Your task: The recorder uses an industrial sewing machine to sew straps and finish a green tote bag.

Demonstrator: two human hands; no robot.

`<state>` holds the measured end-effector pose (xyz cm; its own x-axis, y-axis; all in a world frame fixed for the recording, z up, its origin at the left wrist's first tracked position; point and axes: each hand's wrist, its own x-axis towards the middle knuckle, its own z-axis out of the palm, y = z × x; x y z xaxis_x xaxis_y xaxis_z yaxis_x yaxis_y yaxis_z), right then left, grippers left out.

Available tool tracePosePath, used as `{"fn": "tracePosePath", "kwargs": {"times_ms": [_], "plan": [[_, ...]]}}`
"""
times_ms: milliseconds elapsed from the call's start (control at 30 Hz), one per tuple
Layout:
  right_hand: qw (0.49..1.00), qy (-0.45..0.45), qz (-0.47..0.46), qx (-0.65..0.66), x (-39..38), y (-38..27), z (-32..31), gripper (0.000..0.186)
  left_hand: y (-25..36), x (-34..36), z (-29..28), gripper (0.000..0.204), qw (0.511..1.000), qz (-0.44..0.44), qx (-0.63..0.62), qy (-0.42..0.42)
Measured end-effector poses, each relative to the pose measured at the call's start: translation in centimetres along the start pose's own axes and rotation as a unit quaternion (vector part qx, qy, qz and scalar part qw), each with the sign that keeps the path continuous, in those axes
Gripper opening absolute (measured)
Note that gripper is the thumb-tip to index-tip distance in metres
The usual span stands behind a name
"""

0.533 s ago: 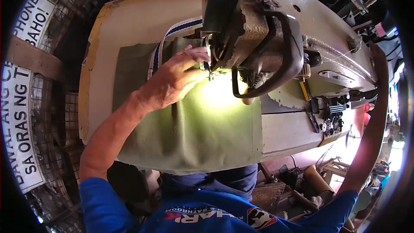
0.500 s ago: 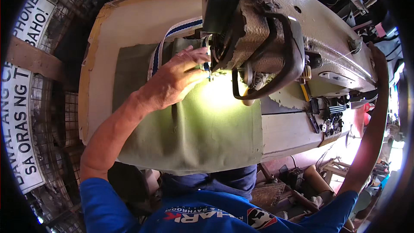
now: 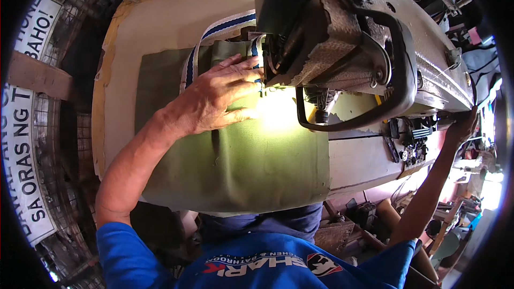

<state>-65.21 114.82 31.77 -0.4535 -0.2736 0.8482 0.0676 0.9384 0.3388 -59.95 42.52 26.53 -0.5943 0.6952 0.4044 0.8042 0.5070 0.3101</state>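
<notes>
My left hand [image 3: 217, 96] lies flat with fingers stretched out on an olive-green fabric piece [image 3: 251, 171]. Its fingertips touch a white webbing strap with a blue stripe [image 3: 256, 48], close beside the lit needle area of a sewing machine [image 3: 342, 37]. The strap loops away over the far part of the fabric. At the machine's far right end is my right hand [image 3: 462, 127], near where a handwheel would sit; its fingers are small and partly hidden, so what they touch is unclear.
A dark loop-shaped handle [image 3: 404, 75] sticks out from the machine head. The pale worktable [image 3: 144, 16] has taped, worn edges. Small metal parts [image 3: 415, 147] lie right of the fabric. Wire mesh and a printed sign [image 3: 27, 144] stand at left; clutter fills the lower right.
My right hand has come down and nearer along the machine's right end. The dark loop handle appears farther right and turned. My left fingers are flatter and more spread, the thumb apart.
</notes>
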Motion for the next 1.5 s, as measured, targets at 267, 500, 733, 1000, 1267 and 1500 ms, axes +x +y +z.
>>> {"fn": "tracePosePath", "kwargs": {"times_ms": [267, 500, 733, 1000, 1267, 1500], "plan": [[0.929, -0.279, -0.087, 0.226, 10.8, 7.3, 4.1, 0.042, -0.5, 0.0, 0.3, 0.032, 0.998, -0.026, -0.042, -0.041], [0.861, 0.014, 0.453, 0.232, 3.2, -9.2, -1.5, 0.044, -0.8, 0.3, 0.3, 0.034, 0.996, -0.033, -0.059, -0.053], [0.904, -0.054, 0.344, 0.248, -0.4, -13.4, -10.1, 0.04, -0.9, 0.0, 0.9, 0.041, 1.0, -0.017, -0.016, -0.019], [0.271, -0.503, 0.39, 0.722, -17.1, -41.2, -29.3, 0.057, 0.5, 0.4, 0.7, 0.039, 0.999, -0.044, -0.018, -0.011], [0.354, -0.391, 0.55, 0.648, -7.0, -38.8, -32.1, 0.051, 4.2, 0.0, 2.1, 0.041, 0.981, -0.181, 0.014, 0.066], [0.921, -0.213, 0.109, 0.308, 3.7, -30.0, -17.6, 0.039, 9.5, 0.0, 2.6, 0.031, 0.958, -0.239, 0.16, 0.011]]}}
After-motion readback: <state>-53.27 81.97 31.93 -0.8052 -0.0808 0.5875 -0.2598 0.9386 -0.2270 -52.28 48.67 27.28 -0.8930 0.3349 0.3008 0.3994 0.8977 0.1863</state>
